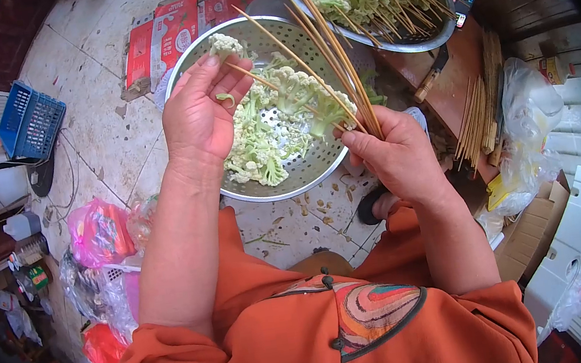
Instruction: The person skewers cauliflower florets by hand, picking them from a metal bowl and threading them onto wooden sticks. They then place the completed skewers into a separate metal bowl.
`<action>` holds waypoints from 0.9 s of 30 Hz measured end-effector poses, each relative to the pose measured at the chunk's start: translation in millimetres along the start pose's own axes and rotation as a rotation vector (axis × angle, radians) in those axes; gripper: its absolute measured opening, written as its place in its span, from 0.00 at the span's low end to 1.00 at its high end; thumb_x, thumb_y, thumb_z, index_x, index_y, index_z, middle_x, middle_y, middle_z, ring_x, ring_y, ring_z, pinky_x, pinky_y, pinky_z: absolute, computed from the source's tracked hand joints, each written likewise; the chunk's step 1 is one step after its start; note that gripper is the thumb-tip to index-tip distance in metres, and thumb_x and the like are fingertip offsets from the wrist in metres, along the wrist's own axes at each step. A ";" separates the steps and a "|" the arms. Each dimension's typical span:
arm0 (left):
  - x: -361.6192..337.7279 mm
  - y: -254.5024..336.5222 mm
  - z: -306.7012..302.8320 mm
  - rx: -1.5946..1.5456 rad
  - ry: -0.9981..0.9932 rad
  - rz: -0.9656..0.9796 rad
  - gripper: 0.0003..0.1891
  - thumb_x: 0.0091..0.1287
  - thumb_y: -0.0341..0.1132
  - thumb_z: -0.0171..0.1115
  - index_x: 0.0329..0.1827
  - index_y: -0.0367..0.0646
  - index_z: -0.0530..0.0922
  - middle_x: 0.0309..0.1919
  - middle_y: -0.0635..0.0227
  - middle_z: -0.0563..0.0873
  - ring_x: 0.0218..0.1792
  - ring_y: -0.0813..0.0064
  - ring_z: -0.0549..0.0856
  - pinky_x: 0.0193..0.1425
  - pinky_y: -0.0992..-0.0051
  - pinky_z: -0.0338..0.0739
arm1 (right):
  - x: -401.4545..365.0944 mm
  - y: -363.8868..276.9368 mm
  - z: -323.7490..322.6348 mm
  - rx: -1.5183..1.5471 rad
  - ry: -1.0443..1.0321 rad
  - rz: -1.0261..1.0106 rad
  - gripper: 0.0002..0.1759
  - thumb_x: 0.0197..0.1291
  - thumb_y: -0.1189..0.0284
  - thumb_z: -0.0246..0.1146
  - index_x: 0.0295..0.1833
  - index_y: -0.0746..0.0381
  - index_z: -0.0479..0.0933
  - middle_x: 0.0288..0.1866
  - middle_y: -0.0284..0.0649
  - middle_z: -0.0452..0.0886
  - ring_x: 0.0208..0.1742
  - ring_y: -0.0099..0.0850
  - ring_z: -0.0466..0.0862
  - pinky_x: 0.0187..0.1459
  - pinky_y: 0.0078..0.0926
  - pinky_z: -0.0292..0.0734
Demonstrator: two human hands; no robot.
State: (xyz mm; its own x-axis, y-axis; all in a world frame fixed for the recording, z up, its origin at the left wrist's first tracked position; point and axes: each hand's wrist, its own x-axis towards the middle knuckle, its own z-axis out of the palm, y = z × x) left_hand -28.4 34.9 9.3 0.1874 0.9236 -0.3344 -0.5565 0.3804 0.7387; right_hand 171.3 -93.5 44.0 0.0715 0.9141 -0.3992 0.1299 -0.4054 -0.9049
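Far left: blue plastic slatted crate [30,127], contents unclear. Then left hand [201,116], fingertips pinched on 1 small cauliflower floret [225,100], above round perforated steel colander [307,170] of loose florets. Right hand [393,153] clamped on bundle of bamboo skewers [332,51]. Beyond, round steel basin [390,49] heaped with skewered cauliflower.

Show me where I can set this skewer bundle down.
Barest patch: the tiled floor between the blue basket and the colander. A thin strip of wooden top lies between the upper bowl and the loose skewers. Crowded: florets fill the colander under the left hand and right hand, the upper bowl is piled, scraps litter the floor nearer you.
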 end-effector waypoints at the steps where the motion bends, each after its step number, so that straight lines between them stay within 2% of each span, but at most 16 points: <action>1: 0.4 -1.0 0.3 -0.007 0.016 0.012 0.08 0.68 0.30 0.56 0.46 0.37 0.75 0.40 0.58 0.84 0.45 0.61 0.85 0.49 0.64 0.80 | -0.4 0.2 -0.1 -0.003 0.004 -0.002 0.06 0.63 0.73 0.60 0.43 0.63 0.78 0.22 0.27 0.75 0.21 0.13 0.68 0.22 0.12 0.60; 5: 0.6 -5.1 4.6 0.000 0.018 0.020 0.08 0.68 0.29 0.56 0.47 0.36 0.74 0.39 0.58 0.84 0.44 0.62 0.85 0.48 0.65 0.80 | 0.0 6.9 -1.5 0.011 0.016 -0.028 0.06 0.63 0.74 0.60 0.43 0.64 0.78 0.24 0.27 0.75 0.24 0.14 0.70 0.24 0.13 0.62; 8: 0.3 -8.1 7.0 0.065 0.013 0.059 0.11 0.68 0.31 0.56 0.49 0.36 0.76 0.42 0.59 0.84 0.47 0.63 0.84 0.53 0.65 0.79 | -0.7 7.3 -1.1 -0.016 0.024 0.001 0.06 0.63 0.75 0.60 0.43 0.64 0.78 0.25 0.27 0.75 0.25 0.14 0.71 0.26 0.13 0.63; 10: 0.8 -9.7 8.7 0.111 0.022 0.087 0.11 0.68 0.30 0.57 0.50 0.35 0.75 0.42 0.58 0.84 0.46 0.62 0.84 0.52 0.65 0.80 | -0.8 9.7 0.1 0.025 0.067 -0.030 0.05 0.61 0.73 0.60 0.36 0.65 0.77 0.22 0.28 0.74 0.23 0.16 0.70 0.24 0.19 0.66; 13: -2.3 -12.0 13.7 0.140 0.028 0.083 0.10 0.68 0.30 0.57 0.49 0.35 0.76 0.41 0.58 0.84 0.44 0.62 0.85 0.50 0.66 0.80 | -1.4 10.4 -0.1 -0.009 0.072 -0.017 0.05 0.61 0.74 0.60 0.36 0.65 0.77 0.22 0.29 0.74 0.23 0.16 0.70 0.23 0.19 0.66; 23: -0.3 -9.7 11.0 0.184 -0.031 -0.046 0.10 0.67 0.32 0.57 0.46 0.35 0.77 0.40 0.59 0.85 0.43 0.64 0.86 0.47 0.67 0.82 | -1.7 12.4 0.9 0.059 0.111 0.016 0.05 0.60 0.74 0.61 0.37 0.64 0.78 0.22 0.29 0.74 0.22 0.16 0.70 0.22 0.18 0.65; 25: -0.5 -9.7 11.4 0.205 -0.049 -0.054 0.10 0.67 0.33 0.57 0.46 0.35 0.77 0.40 0.59 0.85 0.43 0.65 0.86 0.47 0.67 0.82 | -1.3 11.7 -0.1 0.021 0.080 0.053 0.05 0.62 0.76 0.60 0.42 0.64 0.79 0.26 0.26 0.74 0.26 0.14 0.71 0.26 0.12 0.64; 27: -1.1 -11.1 12.0 0.210 -0.045 -0.055 0.10 0.68 0.33 0.57 0.46 0.35 0.77 0.40 0.59 0.85 0.42 0.65 0.86 0.47 0.67 0.82 | 0.9 17.4 1.5 0.031 0.100 0.016 0.04 0.61 0.75 0.60 0.39 0.64 0.78 0.24 0.27 0.74 0.24 0.14 0.71 0.24 0.15 0.64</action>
State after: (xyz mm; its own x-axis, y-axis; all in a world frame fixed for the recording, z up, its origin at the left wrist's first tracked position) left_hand -12.7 30.3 8.5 0.2511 0.9007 -0.3545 -0.3643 0.4273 0.8275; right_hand 172.1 -99.8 27.6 0.1720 0.9011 -0.3979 0.0973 -0.4175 -0.9034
